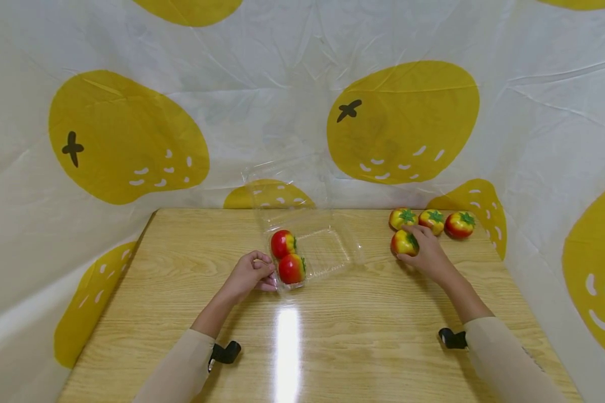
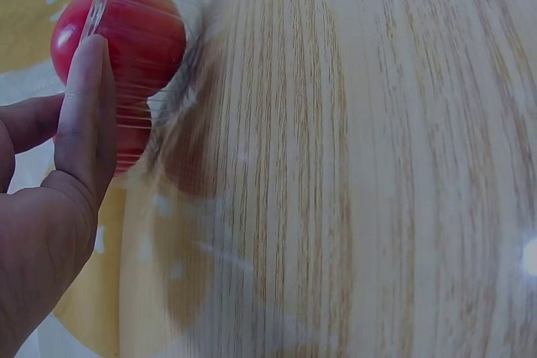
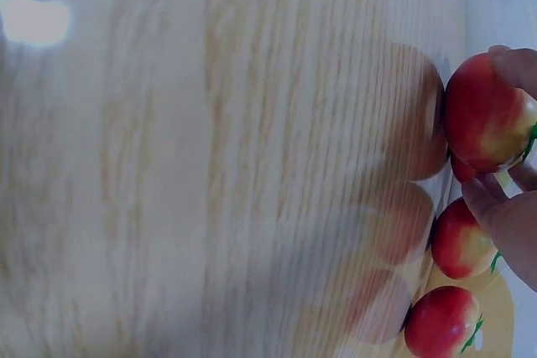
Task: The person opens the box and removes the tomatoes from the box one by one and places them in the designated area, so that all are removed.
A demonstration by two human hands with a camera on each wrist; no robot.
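Observation:
A clear plastic clamshell box [image 1: 333, 263] lies with its lid [image 1: 287, 184] raised toward the back. On the box's left side sit two red-and-yellow tomatoes, the rear tomato [image 1: 283, 244] and the front tomato [image 1: 292, 269]. My left hand [image 1: 252, 272] holds the box's left rim, its fingertips [image 2: 94, 56] against the plastic beside a tomato [image 2: 138, 35]. To the right, my right hand [image 1: 426, 252] grips another tomato [image 1: 402, 243] between thumb and fingers. Its green leafy top is partly covered by the fingers.
Behind the right hand, a row holds a left tomato [image 1: 400, 217], a middle tomato [image 1: 432, 220] and a right tomato [image 1: 460, 224], near the back edge of the wooden table [image 1: 353, 336]. A white cloth printed with yellow fruit [image 1: 292, 61] hangs behind and beside the table.

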